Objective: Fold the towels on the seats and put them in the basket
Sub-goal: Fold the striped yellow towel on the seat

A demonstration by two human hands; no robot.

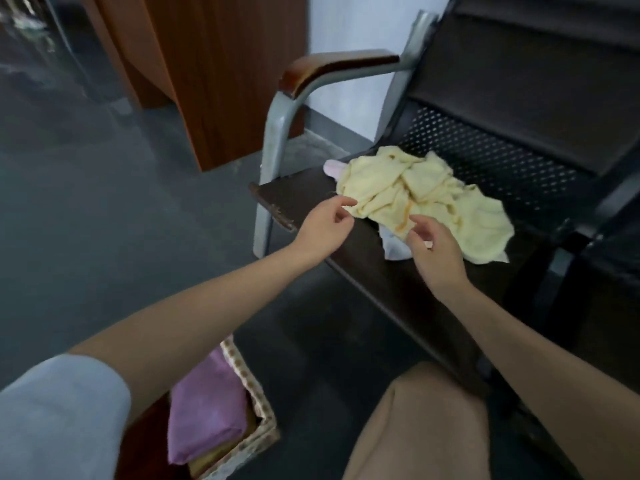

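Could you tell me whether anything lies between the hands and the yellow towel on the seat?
Nothing visible does. The left hand and right hand hover at the near edge of the crumpled yellow towel on the seat, fingers loosely curled, holding nothing.

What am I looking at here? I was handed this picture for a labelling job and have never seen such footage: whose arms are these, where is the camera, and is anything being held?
There is no machine: a person wears a wide-angle camera on the head, looking down at their own bare arms. The left hand and the right hand reach towards a crumpled yellow towel lying on a dark seat. Both hands have loosely curled fingers and hold nothing yet. A pale cloth peeks from under the towel. Lower left, on the floor, stands a basket with a folded purple towel already inside.
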